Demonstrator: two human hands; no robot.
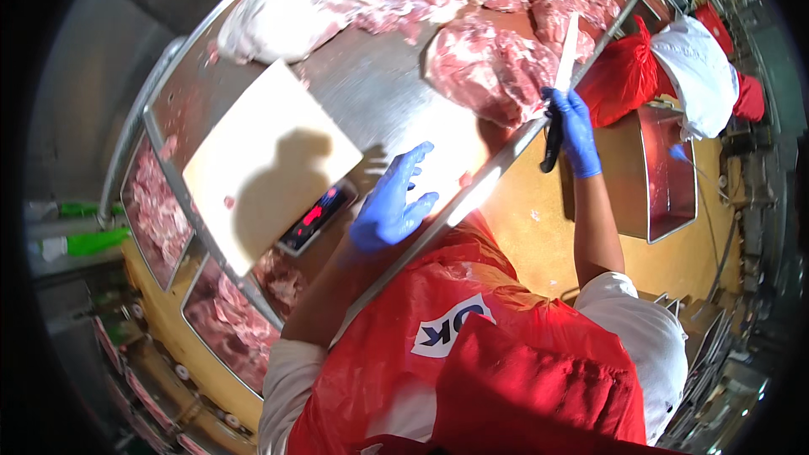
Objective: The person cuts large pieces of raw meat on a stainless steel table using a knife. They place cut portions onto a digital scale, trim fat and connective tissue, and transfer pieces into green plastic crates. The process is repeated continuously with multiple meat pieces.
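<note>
My blue-gloved left hand [394, 202] is over the steel table [362, 84] near its front edge, fingers apart and holding nothing. Left of it lie a white cutting board [268, 143] and a scale with a red display [316, 215]. My blue-gloved right hand [571, 126] grips the black handle of a knife [566, 55], blade pointing up, at the table's right edge. A large piece of raw meat [480, 72] lies just left of the blade. More meat [295, 13] is heaped along the back of the table.
Steel trays of meat pieces [160, 211] [232, 320] sit at the left. At the right, a person in a red apron [619, 76] and white sleeve [691, 63] stands by a steel bin [670, 198]. The floor [531, 244] is yellow.
</note>
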